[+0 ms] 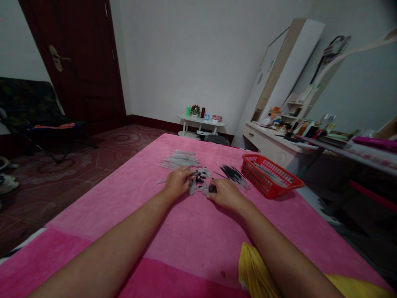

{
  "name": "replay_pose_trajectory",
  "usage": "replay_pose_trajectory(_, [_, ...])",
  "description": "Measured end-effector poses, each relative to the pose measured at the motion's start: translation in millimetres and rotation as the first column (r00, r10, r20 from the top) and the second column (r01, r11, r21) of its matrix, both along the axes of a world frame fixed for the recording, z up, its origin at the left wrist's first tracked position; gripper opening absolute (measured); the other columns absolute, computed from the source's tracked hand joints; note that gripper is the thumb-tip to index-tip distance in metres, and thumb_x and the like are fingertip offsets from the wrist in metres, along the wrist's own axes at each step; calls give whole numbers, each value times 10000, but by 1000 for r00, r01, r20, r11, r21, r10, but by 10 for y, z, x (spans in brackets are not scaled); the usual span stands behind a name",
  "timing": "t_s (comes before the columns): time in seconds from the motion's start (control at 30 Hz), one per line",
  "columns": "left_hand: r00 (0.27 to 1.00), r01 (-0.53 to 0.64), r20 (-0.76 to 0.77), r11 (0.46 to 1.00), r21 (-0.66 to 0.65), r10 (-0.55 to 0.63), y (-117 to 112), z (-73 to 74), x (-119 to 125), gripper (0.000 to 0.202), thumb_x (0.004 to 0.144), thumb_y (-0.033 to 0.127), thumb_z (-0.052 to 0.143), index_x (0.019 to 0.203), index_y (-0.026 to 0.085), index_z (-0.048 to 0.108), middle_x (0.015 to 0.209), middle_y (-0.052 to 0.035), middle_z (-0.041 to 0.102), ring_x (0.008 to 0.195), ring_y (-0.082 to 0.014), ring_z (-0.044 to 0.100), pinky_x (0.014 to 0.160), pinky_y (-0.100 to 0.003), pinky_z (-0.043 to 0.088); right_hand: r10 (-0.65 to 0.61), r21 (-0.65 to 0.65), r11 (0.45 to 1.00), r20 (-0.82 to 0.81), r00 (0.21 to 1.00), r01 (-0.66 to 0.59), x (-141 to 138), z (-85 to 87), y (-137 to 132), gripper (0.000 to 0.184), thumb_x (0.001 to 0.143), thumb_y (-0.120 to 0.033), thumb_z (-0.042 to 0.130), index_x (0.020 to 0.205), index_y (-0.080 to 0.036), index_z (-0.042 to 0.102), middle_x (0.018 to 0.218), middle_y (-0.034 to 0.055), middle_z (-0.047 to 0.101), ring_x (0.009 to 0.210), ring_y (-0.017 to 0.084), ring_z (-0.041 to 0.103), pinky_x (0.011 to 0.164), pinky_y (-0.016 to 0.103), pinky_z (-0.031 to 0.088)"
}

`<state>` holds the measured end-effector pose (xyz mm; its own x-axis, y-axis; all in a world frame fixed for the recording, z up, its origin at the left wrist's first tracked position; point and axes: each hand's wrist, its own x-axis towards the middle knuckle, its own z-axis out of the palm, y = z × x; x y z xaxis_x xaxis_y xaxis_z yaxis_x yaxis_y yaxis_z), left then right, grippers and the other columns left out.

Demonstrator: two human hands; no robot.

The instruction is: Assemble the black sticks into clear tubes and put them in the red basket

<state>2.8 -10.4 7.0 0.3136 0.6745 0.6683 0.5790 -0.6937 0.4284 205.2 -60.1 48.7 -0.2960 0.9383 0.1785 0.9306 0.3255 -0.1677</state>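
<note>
My left hand (179, 181) is closed in a pinch at the left edge of a heap of small grey and black pieces (201, 179); what its fingertips hold is too small to make out. At the heap's right side, my right hand (226, 193) pinches a small dark piece (212, 188). Beyond the left hand lies a pile of slim pale tubes (180, 159), which look like pen barrels. To the right of the heap, several thin dark-ended rods (233, 174), resembling pen refills, lie fanned out.
A red plastic basket (263, 182) holding long thin items stands right of the rods on the pink cloth (186, 236). Yellow fabric (256, 269) lies under my right forearm. Further off are a low white table (201, 120), a cluttered dresser (273, 140) and a folding chair (37, 111).
</note>
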Motion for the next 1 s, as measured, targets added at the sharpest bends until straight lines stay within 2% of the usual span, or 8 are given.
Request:
replay_pose_trajectory(0.07, [992,23,125,999,22,-25,0,51,9,261,803,155,571,1000,238,722,900,-63,700,865,-200,624,803,-320,478,-25,23,999,-136,990,28,1,-7,38,103,702,-273,662,757,-188,683,732,44,689,645,161,585,557,242,330])
replay_pose_trajectory(0.13, [940,35,339,999,34,-44,5,132,29,218,799,173,590,960,228,727,933,-64,710,911,-204,628,861,-341,474,-29,38,998,-294,955,42,11,-33,83,110,703,-249,644,782,-178,672,728,30,682,634,148,582,558,231,352])
replay_pose_trajectory(0.2, [807,59,589,998,-7,-44,13,217,60,172,798,202,603,927,205,716,958,-68,714,919,-197,644,888,-347,482,-21,34,999,-441,897,40,28,-76,125,123,696,-226,635,799,-167,662,723,18,675,630,139,585,563,221,378])
replay_pose_trajectory(0.3, [522,231,853,966,-118,-20,29,278,102,153,771,247,643,900,166,649,923,-76,715,856,-192,679,809,-338,536,1,35,999,-575,818,23,52,-138,168,109,679,-208,634,773,-156,652,712,8,665,627,134,591,569,215,404])
replay_pose_trajectory(0.37, [376,352,925,916,-191,48,45,253,109,211,742,274,681,896,159,595,935,-85,710,828,-200,692,697,-307,564,6,38,999,-604,797,21,59,-164,180,103,670,-201,636,758,-151,651,704,8,664,616,134,592,564,215,409])
replay_pose_trajectory(0.47, [260,450,949,847,-283,179,76,159,96,274,714,287,718,899,154,564,980,-93,696,827,-197,698,596,-249,562,7,34,999,-593,805,17,56,-185,183,111,674,-193,633,771,-149,665,713,14,677,615,135,599,565,217,412])
replay_pose_trajectory(0.57, [219,495,949,813,-307,225,88,97,94,269,715,276,728,884,144,567,923,-76,697,779,-170,700,622,-246,574,9,59,998,-550,835,28,41,-198,176,120,686,-207,642,791,-160,676,735,16,691,614,135,595,573,222,408])
replay_pose_trajectory(1.0, [272,577,938,744,-337,214,-57,122,252,339,660,252,785,848,150,521,776,-53,702,745,-200,709,668,-312,590,47,208,977,-420,906,46,-8,-97,55,160,747,-239,625,885,-193,691,847,35,708,722,163,605,641,248,404])
